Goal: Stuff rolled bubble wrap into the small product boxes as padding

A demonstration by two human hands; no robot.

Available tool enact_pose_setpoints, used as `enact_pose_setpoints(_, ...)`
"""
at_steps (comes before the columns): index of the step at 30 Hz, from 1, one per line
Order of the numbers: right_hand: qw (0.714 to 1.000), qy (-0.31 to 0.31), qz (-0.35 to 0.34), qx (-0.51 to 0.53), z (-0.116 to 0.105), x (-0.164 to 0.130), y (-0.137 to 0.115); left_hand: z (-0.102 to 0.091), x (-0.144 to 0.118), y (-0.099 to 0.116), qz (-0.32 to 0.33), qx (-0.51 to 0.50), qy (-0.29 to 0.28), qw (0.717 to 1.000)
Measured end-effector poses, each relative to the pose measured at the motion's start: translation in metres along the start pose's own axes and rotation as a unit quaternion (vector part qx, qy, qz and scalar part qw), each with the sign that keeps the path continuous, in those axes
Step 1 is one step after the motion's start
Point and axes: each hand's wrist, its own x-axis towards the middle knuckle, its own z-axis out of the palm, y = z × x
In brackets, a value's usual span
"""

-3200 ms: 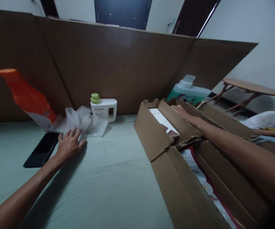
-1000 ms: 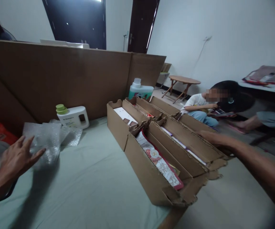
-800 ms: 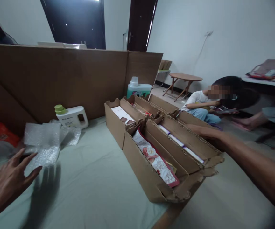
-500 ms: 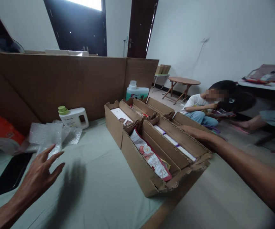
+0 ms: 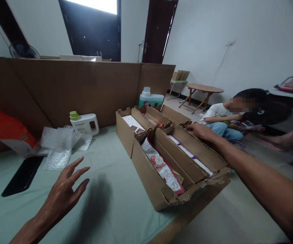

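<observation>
A long open cardboard box [image 5: 146, 176] lies on the pale green sheet [image 5: 116, 203], with flaps up and printed packets [image 5: 161, 166] inside. My right hand [image 5: 199, 130] rests on the box's far flap, fingers laid over its edge. My left hand [image 5: 65, 189] hovers above the sheet with fingers spread, holding nothing. Crumpled bubble wrap [image 5: 58, 145] lies beyond it, and a black phone [image 5: 21, 176] sits to its left.
A white bottle with a green cap [image 5: 84, 122] stands by a tall cardboard wall [image 5: 72, 88]. An orange bottle [image 5: 6, 128] leans at left. A teal-labelled jug [image 5: 150, 98] stands behind the box. A person [image 5: 238, 115] sits on the floor at right near a small round table [image 5: 203, 89].
My left hand left the bubble wrap and moved right over the sheet. My right hand slid back along the far flap toward the box's middle. The view turned toward the room.
</observation>
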Motion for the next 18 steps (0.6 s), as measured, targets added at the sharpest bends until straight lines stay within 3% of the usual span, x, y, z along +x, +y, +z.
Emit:
enact_pose_setpoints(2,0.997,0.043,0.047,-0.036,-0.030,-0.011,-0.005,-0.001,0.006,0.018,0.005,-0.025,0.002,1.000)
enact_pose_setpoints(4,0.988,0.130,0.075,-0.037,-0.062,-0.035,-0.022,-0.003,0.019,0.046,0.019,-0.052,0.007,0.998)
enact_pose_setpoints(7,0.971,0.231,-0.001,0.061,-0.091,-0.087,-0.073,-0.009,0.047,0.100,0.060,-0.114,0.055,0.990)
enact_pose_setpoints(8,0.968,0.229,-0.069,0.078,-0.092,-0.104,-0.095,-0.011,0.056,0.118,0.072,-0.137,0.079,0.985)
enact_pose_setpoints(9,0.968,0.177,-0.143,0.106,-0.089,-0.119,-0.116,-0.012,0.065,0.134,0.079,-0.156,0.099,0.980)
enact_pose_setpoints(11,0.951,-0.015,-0.263,0.160,-0.074,-0.134,-0.149,-0.011,0.077,0.153,0.066,-0.180,0.110,0.975)
enact_pose_setpoints(13,0.915,-0.156,-0.304,0.217,-0.056,-0.125,-0.162,-0.006,0.079,0.149,0.029,-0.182,0.070,0.980)
enact_pose_setpoints(14,0.911,-0.166,-0.294,0.236,-0.049,-0.110,-0.160,-0.003,0.076,0.137,0.008,-0.169,0.041,0.985)
enact_pose_setpoints(16,0.943,-0.080,-0.226,0.229,-0.038,-0.066,-0.141,0.006,0.058,0.096,-0.030,-0.107,-0.006,0.994)
enact_pose_setpoints(18,0.985,0.000,-0.132,0.112,-0.032,-0.014,-0.112,0.016,0.025,0.045,-0.072,0.000,-0.023,0.997)
